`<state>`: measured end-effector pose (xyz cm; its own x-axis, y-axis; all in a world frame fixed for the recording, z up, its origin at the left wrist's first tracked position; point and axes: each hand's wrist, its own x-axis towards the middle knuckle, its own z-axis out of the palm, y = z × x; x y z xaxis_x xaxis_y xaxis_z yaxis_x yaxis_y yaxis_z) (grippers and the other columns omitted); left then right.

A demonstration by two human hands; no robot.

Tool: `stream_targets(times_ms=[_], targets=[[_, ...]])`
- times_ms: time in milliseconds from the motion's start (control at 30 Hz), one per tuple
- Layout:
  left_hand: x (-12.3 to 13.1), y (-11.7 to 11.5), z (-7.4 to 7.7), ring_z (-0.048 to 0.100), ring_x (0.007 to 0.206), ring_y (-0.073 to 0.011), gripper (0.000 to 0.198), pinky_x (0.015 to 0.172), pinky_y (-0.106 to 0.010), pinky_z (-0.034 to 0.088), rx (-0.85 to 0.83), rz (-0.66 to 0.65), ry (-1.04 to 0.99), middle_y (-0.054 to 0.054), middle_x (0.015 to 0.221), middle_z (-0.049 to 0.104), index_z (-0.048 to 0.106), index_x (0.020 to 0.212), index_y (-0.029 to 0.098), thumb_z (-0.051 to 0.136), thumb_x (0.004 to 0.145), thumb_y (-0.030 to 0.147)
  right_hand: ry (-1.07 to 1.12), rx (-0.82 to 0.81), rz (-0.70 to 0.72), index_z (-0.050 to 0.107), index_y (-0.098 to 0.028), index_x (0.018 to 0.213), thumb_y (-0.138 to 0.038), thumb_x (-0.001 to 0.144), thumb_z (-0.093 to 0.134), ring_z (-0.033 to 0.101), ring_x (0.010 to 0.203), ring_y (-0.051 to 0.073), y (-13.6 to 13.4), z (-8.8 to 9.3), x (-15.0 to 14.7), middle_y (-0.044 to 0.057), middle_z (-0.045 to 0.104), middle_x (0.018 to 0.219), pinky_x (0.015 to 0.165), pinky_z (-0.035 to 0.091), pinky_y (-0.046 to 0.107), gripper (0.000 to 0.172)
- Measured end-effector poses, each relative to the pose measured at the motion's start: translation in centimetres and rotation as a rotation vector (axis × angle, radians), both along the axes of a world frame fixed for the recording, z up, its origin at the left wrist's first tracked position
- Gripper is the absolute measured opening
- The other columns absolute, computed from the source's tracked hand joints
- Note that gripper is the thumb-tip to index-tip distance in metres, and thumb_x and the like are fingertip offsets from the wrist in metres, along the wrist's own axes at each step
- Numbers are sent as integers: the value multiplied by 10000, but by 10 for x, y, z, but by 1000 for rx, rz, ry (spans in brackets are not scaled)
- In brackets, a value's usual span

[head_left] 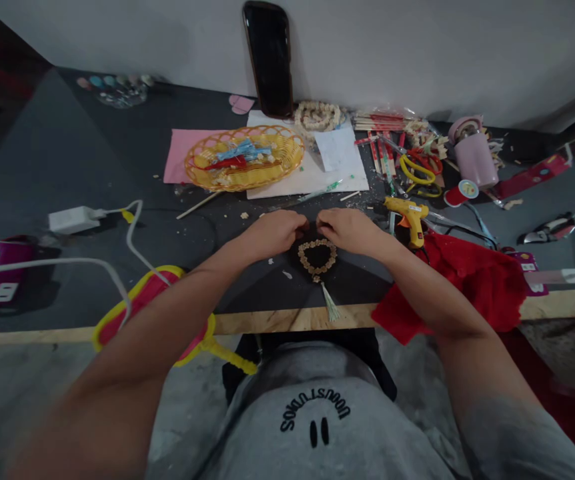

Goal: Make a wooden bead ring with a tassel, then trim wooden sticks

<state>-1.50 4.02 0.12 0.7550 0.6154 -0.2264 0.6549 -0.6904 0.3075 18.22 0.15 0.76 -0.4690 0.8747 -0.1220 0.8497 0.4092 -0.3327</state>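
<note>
A bracelet of pale beads (301,258) lies in a loop on the dark table near its front edge, a light tassel (331,305) trailing from its lower end over the wooden edge. Just beyond the loop on its left is my left hand (281,232), fingers curled and pinched together. My right hand (343,230) mirrors it on the other side, thumb and fingers also closed. The two sets of fingertips are close together. What is between them is too small and dark to make out, and I cannot tell whether they touch the bracelet.
Behind my hands stand a yellow basket (247,182) with tassels and a phone (270,63) against the wall. To the right are a yellow glue gun (407,215), scissors (417,170), a red thread spool (461,193) and red cloth (477,280). A charger with cable (74,220) lies left.
</note>
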Motion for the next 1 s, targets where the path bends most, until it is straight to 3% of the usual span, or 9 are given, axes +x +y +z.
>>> stream_targets(times_ms=[267, 400, 633, 867, 1000], targets=[[5, -5, -3, 635, 941, -256, 241, 719, -316, 457, 112, -53, 135, -123, 957, 662, 652, 912, 151, 450, 804, 78, 80, 15, -29, 628, -177, 968, -192, 933, 505, 616, 833, 194, -2, -4, -1, 65, 698, 945, 688, 355, 275, 129], [5, -10, -5, 632, 974, -291, 242, 737, -349, 458, 177, -47, 147, -162, 1003, 658, 608, 983, 123, 410, 851, 79, 91, -2, -56, 631, -183, 981, -192, 923, 513, 619, 820, 193, -3, -10, -3, 59, 704, 934, 684, 354, 273, 132], [5, -6, -3, 659, 881, -246, 225, 695, -314, 441, 10, 102, 51, -88, 948, 703, 563, 1043, 191, 384, 908, 175, 260, -31, -109, 653, -177, 936, -150, 876, 523, 602, 769, 170, -2, -21, 0, 40, 699, 863, 681, 362, 255, 145], [7, -1, -5, 658, 867, -196, 222, 738, -290, 462, -131, 285, -250, -42, 950, 715, 590, 1033, 204, 480, 847, 255, 524, -109, -162, 675, -143, 896, -164, 841, 536, 578, 735, 132, 1, -28, 1, 16, 685, 821, 693, 384, 234, 151], [8, -1, -12, 664, 888, -190, 271, 779, -291, 470, -222, 384, -392, -42, 952, 718, 587, 1064, 189, 530, 811, 268, 569, -162, -154, 692, -145, 894, -187, 821, 585, 586, 748, 131, 4, -30, 0, 7, 686, 811, 690, 377, 231, 136]])
